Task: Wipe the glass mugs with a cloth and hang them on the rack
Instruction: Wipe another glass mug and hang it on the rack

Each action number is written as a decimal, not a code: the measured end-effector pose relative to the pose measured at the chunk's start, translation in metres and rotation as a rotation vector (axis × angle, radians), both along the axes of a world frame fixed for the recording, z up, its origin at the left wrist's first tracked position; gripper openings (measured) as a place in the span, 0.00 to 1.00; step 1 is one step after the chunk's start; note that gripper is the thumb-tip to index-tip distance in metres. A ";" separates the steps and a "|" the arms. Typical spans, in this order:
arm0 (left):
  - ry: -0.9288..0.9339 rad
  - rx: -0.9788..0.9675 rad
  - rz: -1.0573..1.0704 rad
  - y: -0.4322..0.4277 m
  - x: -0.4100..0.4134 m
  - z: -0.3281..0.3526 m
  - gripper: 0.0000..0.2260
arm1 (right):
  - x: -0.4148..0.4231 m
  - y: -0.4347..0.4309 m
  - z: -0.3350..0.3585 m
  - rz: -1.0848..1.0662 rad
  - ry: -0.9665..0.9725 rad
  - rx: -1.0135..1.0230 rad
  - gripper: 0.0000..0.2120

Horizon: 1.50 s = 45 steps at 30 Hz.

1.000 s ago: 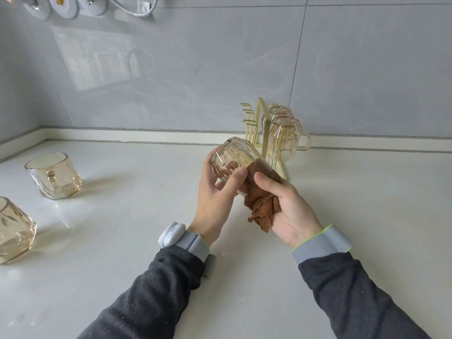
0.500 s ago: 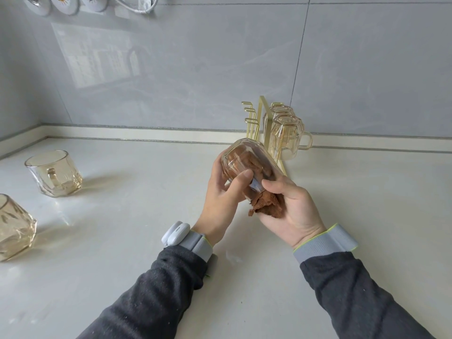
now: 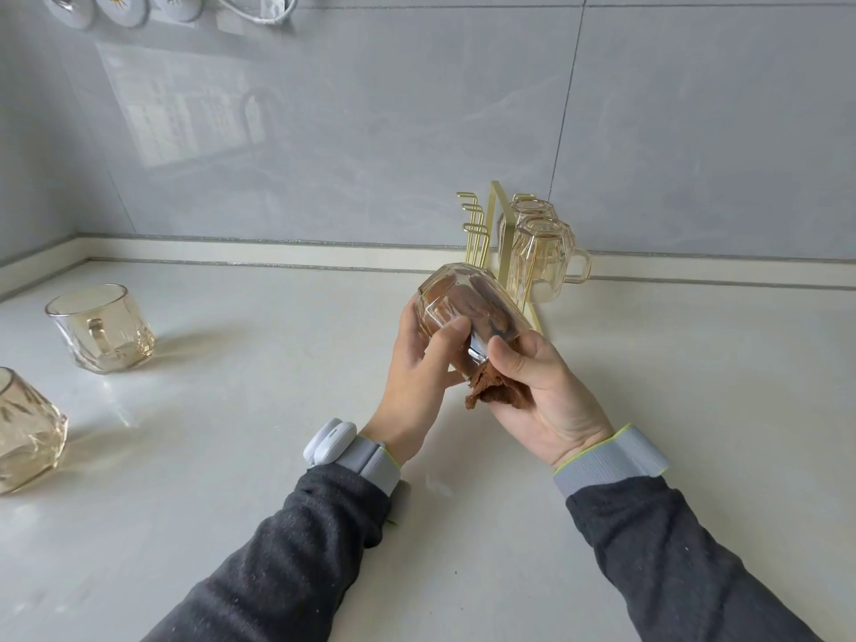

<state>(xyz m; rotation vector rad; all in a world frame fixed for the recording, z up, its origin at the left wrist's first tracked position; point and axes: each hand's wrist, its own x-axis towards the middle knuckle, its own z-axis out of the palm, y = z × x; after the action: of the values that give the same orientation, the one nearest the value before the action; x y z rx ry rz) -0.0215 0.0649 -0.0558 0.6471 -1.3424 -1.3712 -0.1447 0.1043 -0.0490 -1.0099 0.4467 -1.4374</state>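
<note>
My left hand [image 3: 424,368] grips an amber glass mug [image 3: 468,301] held on its side above the counter, base pointing away from me. My right hand [image 3: 542,391] holds a brown cloth [image 3: 491,391] stuffed into the mug's mouth; most of the cloth shows through the glass, and a bunched end sticks out by my palm. Just behind stands a gold wire rack [image 3: 488,234] with two mugs [image 3: 544,259] hanging upside down on its right side. Its left hooks are bare.
Two more amber mugs stand on the white counter [image 3: 259,410] at the left: one upright [image 3: 102,329], another at the frame's edge [image 3: 25,430]. A grey tiled wall runs behind the rack, with a raised ledge along its foot.
The cloth has gone deeper into the mug; earlier it hung mostly outside below my right hand. Both hands and the mug shifted slightly right, toward the rack.
</note>
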 end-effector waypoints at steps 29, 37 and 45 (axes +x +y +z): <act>0.019 -0.042 -0.012 -0.002 0.000 -0.003 0.25 | 0.001 0.006 0.006 0.074 -0.083 0.032 0.23; -0.041 -0.004 -0.011 -0.005 0.000 -0.002 0.30 | 0.000 -0.002 0.003 -0.012 0.014 -0.025 0.26; -0.012 0.119 0.051 -0.004 0.000 0.001 0.16 | 0.006 -0.006 -0.005 -0.195 0.301 -0.016 0.25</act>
<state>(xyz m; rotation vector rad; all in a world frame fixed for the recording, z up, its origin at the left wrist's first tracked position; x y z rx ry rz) -0.0214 0.0608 -0.0550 0.7652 -1.2519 -1.4155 -0.1392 0.0985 -0.0539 -1.2287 0.7714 -1.4662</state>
